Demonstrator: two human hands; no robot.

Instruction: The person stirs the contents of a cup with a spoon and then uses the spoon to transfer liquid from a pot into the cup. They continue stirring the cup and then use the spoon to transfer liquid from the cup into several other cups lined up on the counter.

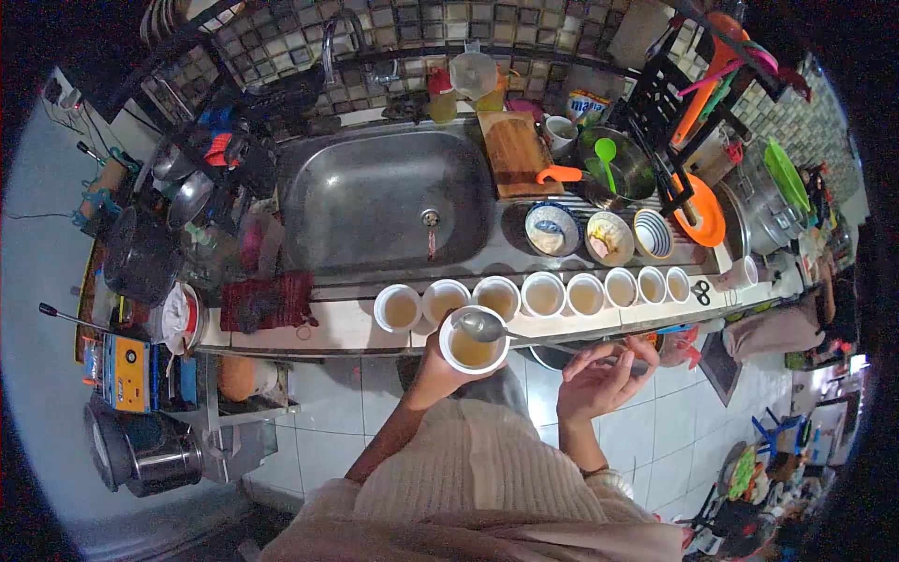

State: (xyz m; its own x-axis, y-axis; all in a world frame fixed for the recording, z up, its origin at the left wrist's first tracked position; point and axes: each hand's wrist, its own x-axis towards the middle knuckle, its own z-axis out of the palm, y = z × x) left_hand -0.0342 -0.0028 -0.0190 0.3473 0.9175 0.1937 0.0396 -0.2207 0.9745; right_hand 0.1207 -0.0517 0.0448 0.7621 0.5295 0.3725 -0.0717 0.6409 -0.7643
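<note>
My left hand (438, 377) is wrapped round a white cup (474, 351) that holds pale yellowish liquid. Over the cup's mouth lies the bowl of a metal ladle (480, 325). Its long handle runs to the right into my right hand (607, 377), whose fingers are closed on it. Just beyond, a row of several similar white cups (542, 295) with the same pale liquid lines the counter's front edge. Below the ladle handle, the rim of a pot or bowl (541, 358) shows in part; the rest is hidden.
A steel sink (309, 201) is set behind the cups. Small bowls (611, 238), a cutting board (517, 150) and a pot with a green spoon (607, 155) stand right of it. Black scissors (700, 292) and a dark red cloth (267, 302) lie on the counter.
</note>
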